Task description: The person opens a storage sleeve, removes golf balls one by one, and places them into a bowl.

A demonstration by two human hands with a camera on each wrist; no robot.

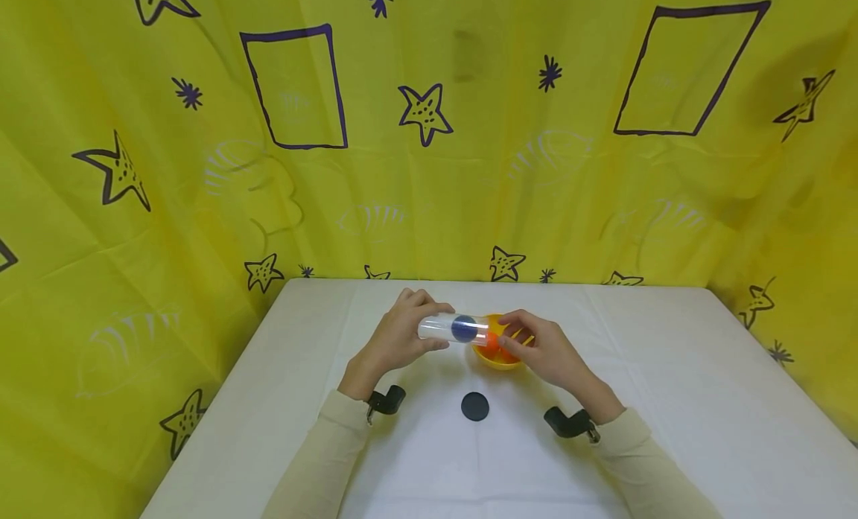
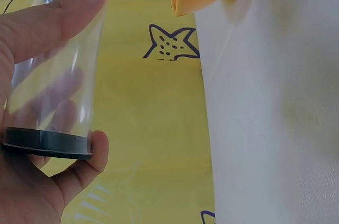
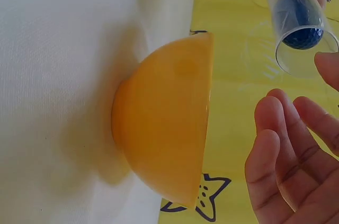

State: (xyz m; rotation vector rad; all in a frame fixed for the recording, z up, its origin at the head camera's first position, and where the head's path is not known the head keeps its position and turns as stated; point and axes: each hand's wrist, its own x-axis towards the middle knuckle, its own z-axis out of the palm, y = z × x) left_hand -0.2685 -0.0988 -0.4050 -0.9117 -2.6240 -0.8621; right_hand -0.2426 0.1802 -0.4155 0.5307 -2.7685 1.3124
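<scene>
My left hand grips a clear tube lying nearly level, its black-capped end towards the palm. Inside the tube, near its uncapped mouth, sits a dimpled dark blue ball. My right hand is just past that mouth, fingers loosely bent and nothing held; its thumb tip overlaps the rim in the right wrist view. Beneath the tube mouth and right hand stands a yellow-orange bowl. Orange balls show inside it in the head view, partly hidden by the tube and fingers.
A round black disc, like a cap, lies on the white-covered table nearer to me than the bowl. A yellow curtain with drawn stars hangs behind the table and along both sides. Each wrist wears a black camera mount.
</scene>
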